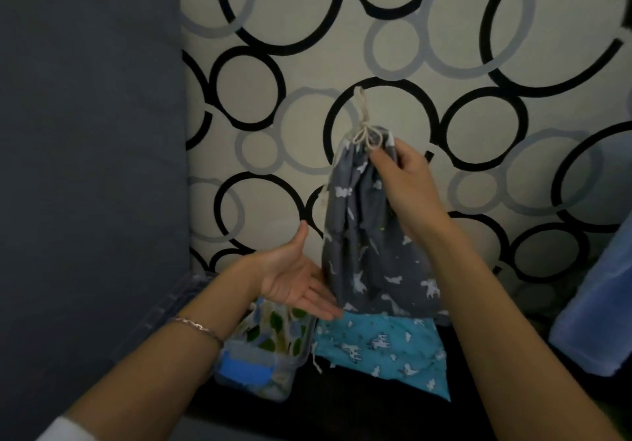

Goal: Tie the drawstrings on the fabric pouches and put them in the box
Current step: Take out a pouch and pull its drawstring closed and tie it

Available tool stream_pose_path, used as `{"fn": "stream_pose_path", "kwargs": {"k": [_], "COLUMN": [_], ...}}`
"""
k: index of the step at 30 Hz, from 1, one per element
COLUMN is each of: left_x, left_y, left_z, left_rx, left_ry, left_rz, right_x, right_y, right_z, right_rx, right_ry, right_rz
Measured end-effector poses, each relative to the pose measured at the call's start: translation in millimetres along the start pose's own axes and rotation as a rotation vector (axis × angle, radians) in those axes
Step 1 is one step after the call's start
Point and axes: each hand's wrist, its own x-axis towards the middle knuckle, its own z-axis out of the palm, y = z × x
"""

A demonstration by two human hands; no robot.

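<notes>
The right hand (407, 180) is raised over the middle of the scene, forearm reaching up from the near right, and its fingers and thumb pinch the gathered neck of a grey drawstring pouch (362, 235) printed with white animals. The pouch hangs down from that grip, with its pale cord drawstring (364, 125) tied in a knot at the top and a loose end standing up above it. The left hand (294, 283) lies lower and to the left, palm up and fingers straight, grasping nothing; its fingertips reach the pouch's lower left edge, though whether they touch it is hard to tell. A thin bracelet (198, 326) circles the left wrist. Under the left forearm, near left, sits a clear plastic box (301, 355) with a blue latch (242, 370); inside it lies a pale pouch with green and blue prints (277, 324). Just right of the box a teal pouch (376, 348) with white animals lies flat, directly below the hanging grey one. Beyond is a rug with black and grey rings (342, 30), and a dark grey sofa (85, 132) fills the left side.
</notes>
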Motion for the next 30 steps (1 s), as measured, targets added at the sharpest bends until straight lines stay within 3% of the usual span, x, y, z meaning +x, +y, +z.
{"fn": "stream_pose_path", "kwargs": {"k": [4, 11, 14, 17, 20, 24, 27, 30], "left_x": [2.3, 6.2, 12.2, 24.5, 43.9, 59.2, 61.3, 66.5], "left_y": [2.0, 6.8, 9.5, 2.3, -5.8, -10.4, -5.8, -8.6], "left_z": [-25.3, -33.6, -56.7, -77.8, -96.4, -121.3, -125.2, -130.7], "left_rx": [-0.426, -0.672, -0.803, -0.835, -0.799, -0.781, -0.86, -0.723], "left_ry": [0.144, 0.441, 0.475, 0.447, 0.38, 0.63, 0.662, 0.764], "left_rz": [0.272, 0.483, 0.554, 0.607, 0.65, 0.68, 0.685, 0.625], "right_x": [2.8, 11.8, 16.1, 11.6, 1.7, -25.8, -39.3, -52.4], "right_y": [10.0, 33.7, 41.3, 52.3, 68.9, 91.6, 109.5, 128.9], "right_z": [26.5, 65.9, 78.4, 79.1, 71.9, 68.2, 69.5, 76.7], "right_rx": [0.067, 0.149, 0.161, 0.094, -0.119, -0.135, -0.174, -0.219], "right_ry": [-0.132, -0.266, -0.336, -0.437, -0.574, -0.78, -0.894, -0.949], "right_rz": [-0.016, 0.063, 0.121, 0.198, 0.204, 0.333, 0.383, 0.402]}}
